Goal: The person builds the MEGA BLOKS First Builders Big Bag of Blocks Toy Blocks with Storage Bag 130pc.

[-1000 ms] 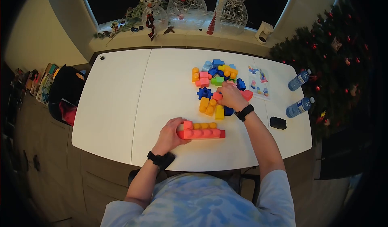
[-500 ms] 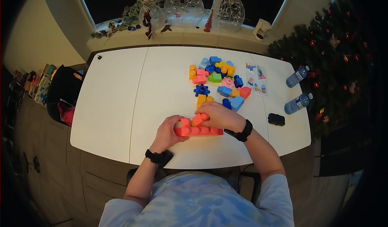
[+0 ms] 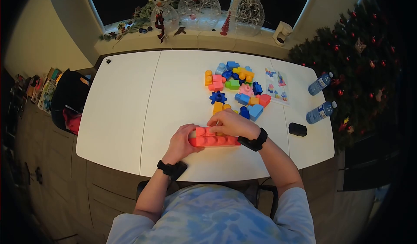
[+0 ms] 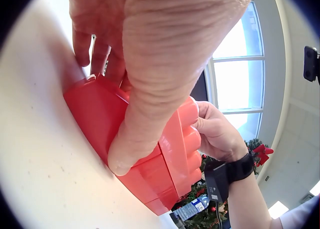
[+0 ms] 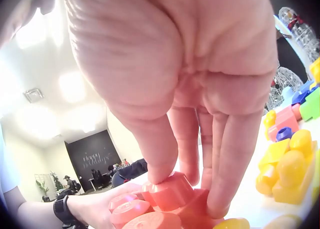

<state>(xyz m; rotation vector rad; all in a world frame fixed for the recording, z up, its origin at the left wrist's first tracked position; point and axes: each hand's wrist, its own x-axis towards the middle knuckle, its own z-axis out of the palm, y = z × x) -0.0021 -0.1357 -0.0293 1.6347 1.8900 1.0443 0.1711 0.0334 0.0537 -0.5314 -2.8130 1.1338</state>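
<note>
Block assembly (image 3: 217,140), red and pink, lies near the front edge of the white table (image 3: 117,113). Left hand (image 3: 177,144) has thumb and fingers curled around its left end. Right hand (image 3: 234,124) pinches a pink block (image 5: 167,191) on top, fingers half closed.

A: Class of place?

B: Probably an office or common room. Dark wall (image 5: 85,148) with white lettering; vent (image 5: 34,95) in a high ceiling (image 5: 55,58).

A: Season?

B: Christmas. Decorated tree (image 3: 347,76) past the table's (image 3: 115,113) right edge; wire snowmen (image 3: 200,7) along the windowsill (image 3: 193,40) beyond its far edge.
</note>
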